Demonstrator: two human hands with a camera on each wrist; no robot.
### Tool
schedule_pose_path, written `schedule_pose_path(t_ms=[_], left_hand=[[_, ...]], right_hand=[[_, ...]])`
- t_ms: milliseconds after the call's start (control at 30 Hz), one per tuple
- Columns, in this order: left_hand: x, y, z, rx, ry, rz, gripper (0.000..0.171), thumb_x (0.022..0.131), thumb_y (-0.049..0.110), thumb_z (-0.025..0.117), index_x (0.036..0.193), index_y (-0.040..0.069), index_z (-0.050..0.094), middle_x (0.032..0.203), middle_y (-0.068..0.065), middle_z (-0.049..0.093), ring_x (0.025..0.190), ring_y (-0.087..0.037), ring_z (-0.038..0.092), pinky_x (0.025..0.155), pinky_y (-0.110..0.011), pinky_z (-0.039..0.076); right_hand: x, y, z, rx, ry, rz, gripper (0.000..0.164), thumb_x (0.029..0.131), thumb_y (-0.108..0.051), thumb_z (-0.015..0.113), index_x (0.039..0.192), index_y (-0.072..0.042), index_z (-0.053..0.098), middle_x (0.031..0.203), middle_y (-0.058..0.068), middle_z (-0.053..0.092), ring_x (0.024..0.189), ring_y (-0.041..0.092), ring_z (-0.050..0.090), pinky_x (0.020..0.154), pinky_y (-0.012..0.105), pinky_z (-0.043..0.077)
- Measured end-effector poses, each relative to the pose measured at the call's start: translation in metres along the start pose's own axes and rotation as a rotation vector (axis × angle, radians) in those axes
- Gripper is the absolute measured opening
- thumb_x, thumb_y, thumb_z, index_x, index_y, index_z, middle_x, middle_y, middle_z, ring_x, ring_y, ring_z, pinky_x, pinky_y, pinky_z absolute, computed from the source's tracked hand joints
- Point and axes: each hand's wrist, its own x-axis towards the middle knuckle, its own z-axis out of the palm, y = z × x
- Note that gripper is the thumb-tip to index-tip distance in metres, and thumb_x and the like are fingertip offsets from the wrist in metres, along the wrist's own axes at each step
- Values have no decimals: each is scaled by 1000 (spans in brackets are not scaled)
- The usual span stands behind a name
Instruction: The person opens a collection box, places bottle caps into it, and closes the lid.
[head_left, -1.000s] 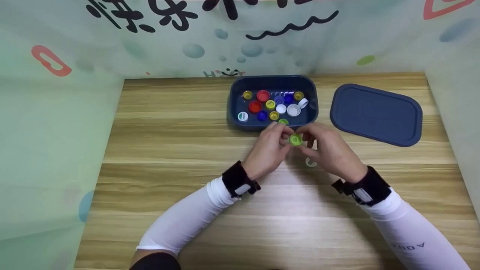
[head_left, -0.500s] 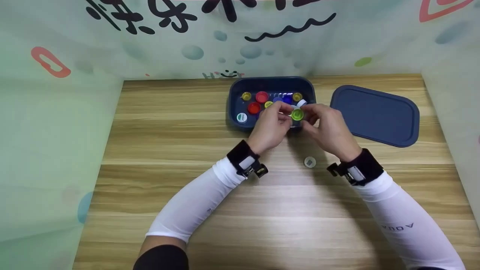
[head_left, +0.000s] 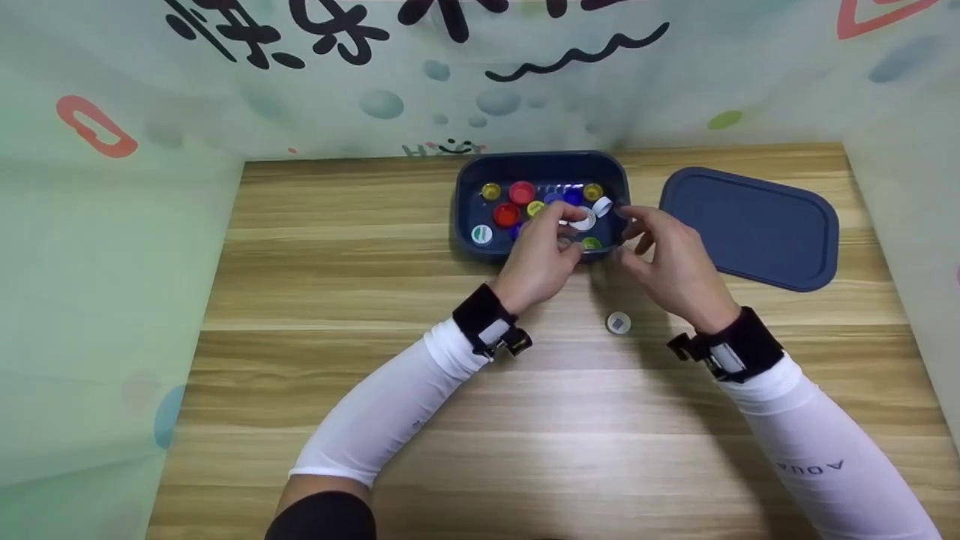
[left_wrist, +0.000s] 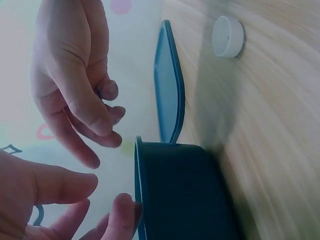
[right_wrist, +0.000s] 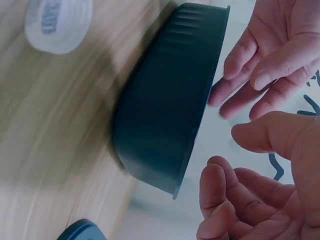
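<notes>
My left hand (head_left: 541, 255) hovers over the front of a navy plastic box (head_left: 459, 217), fingers loosely bent and apart from the thumb. Just right of the box's front corner is my right hand (head_left: 675, 266), thumb and fingers spread with a gap between them. Both wrist views show nothing in either hand. Inside the box, a green bottle cap (head_left: 592, 244) lies by the front wall. Red caps (head_left: 506, 215), a large white cap (head_left: 583, 219) and several yellow and blue caps lie around it, some hidden behind my left hand.
A white bottle cap (head_left: 619, 323) with a printed top lies on the wooden table (head_left: 337, 300) in front of the box. The navy lid (head_left: 750, 229) lies flat at the right. A printed curtain (head_left: 300, 112) stands behind the table.
Both hands moved forward over the box with the green cap, then let it go; it now lies inside. My right hand has drawn away to the right. The white cap on the table is uncovered.
</notes>
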Motion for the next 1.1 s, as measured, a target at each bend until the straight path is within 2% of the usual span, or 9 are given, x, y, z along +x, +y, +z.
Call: schedule_pose_path(t_ms=[100, 200, 333, 433, 600, 767, 867, 1100], left_hand=[[-7, 0, 1, 32, 11, 41, 35, 98, -2, 71, 131, 3, 63, 129, -11, 64, 109, -18, 66, 88, -21, 54], [-17, 0, 4, 49, -6, 86, 36, 96, -1, 75, 130, 2, 64, 126, -12, 64, 101, -17, 67, 85, -19, 53], [-28, -2, 12, 72, -77, 122, 40, 94, 2, 78, 132, 0, 64, 124, -14, 66, 99, -18, 66, 87, -19, 51], [-33, -4, 19, 129, -143, 132, 43, 95, 6, 79, 134, 0, 63, 123, -14, 66, 100, -19, 64, 87, -19, 49], [-40, -13, 34, 268, -238, 125, 47, 96, 12, 79, 139, 2, 62, 121, -10, 64, 100, -18, 61, 82, -18, 48], [-43, -21, 46, 370, -289, 120, 48, 96, 14, 80, 139, 2, 62, 122, -9, 64, 105, -15, 60, 88, -21, 49], [-43, -23, 50, 395, -309, 109, 48, 97, 15, 80, 139, 2, 62, 123, -8, 65, 110, -15, 61, 93, -21, 49], [-42, -26, 56, 442, -359, 70, 44, 98, 15, 77, 138, 3, 63, 117, -6, 67, 111, -17, 61, 95, -25, 50]], right_hand=[[-8, 3, -2, -19, -4, -24, 48, 97, -7, 70, 143, 2, 60, 112, 18, 70, 93, 31, 65, 77, 44, 49], [-17, 6, -4, -34, -25, -56, 47, 96, -4, 71, 141, 3, 61, 113, 20, 69, 92, 32, 65, 77, 45, 51], [-30, 10, -5, -52, -99, -83, 51, 93, 0, 72, 142, 4, 59, 117, 22, 67, 93, 32, 65, 77, 45, 53], [-39, 13, -4, -74, -163, -97, 55, 91, -1, 76, 143, 4, 58, 119, 23, 66, 93, 33, 65, 78, 45, 55], [-50, 20, 3, -105, -246, -103, 55, 89, -8, 83, 139, 5, 61, 115, 20, 66, 92, 31, 64, 78, 46, 56], [-57, 30, 13, -126, -282, -109, 52, 87, -10, 86, 132, 6, 64, 111, 18, 67, 97, 33, 66, 83, 50, 57], [-60, 35, 17, -120, -288, -96, 49, 85, -7, 86, 127, 6, 65, 111, 17, 67, 99, 33, 67, 87, 51, 57], [-64, 37, 24, -93, -285, -57, 39, 85, -3, 84, 120, 3, 68, 110, 14, 70, 101, 30, 68, 91, 50, 56]])
